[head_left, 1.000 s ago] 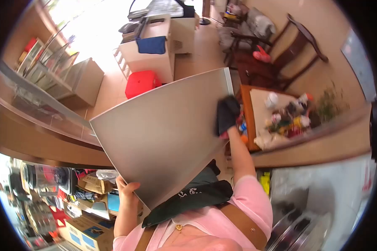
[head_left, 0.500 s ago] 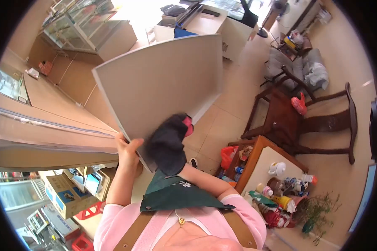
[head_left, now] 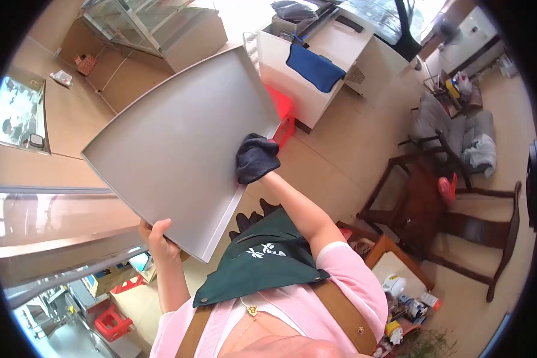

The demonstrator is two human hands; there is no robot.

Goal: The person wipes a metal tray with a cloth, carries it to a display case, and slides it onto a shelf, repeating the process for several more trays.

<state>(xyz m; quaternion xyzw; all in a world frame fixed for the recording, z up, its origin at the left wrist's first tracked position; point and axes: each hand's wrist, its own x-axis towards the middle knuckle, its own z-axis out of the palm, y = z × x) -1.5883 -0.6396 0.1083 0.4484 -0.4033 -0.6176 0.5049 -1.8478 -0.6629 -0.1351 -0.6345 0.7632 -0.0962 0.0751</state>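
Observation:
A large grey tray-like panel with thin raised edges is held up, tilted, in front of me. My left hand grips its lower left edge, thumb on the upper side and fingers behind. A dark cloth covers my right hand and rests at the panel's right edge; a bit of pink shows beside it. The fingers of that hand are hidden in the cloth. I wear a dark green apron with white marks and brown straps.
A white counter with a blue cloth stands ahead, a red stool beside it. On the right are a dark wooden chair and a cluttered small table. A glass case is at the far left.
The panel has swung left and tilted, showing more of its face. The clothed right hand has moved from its near left corner to its right edge. The view has turned, bringing the counter closer.

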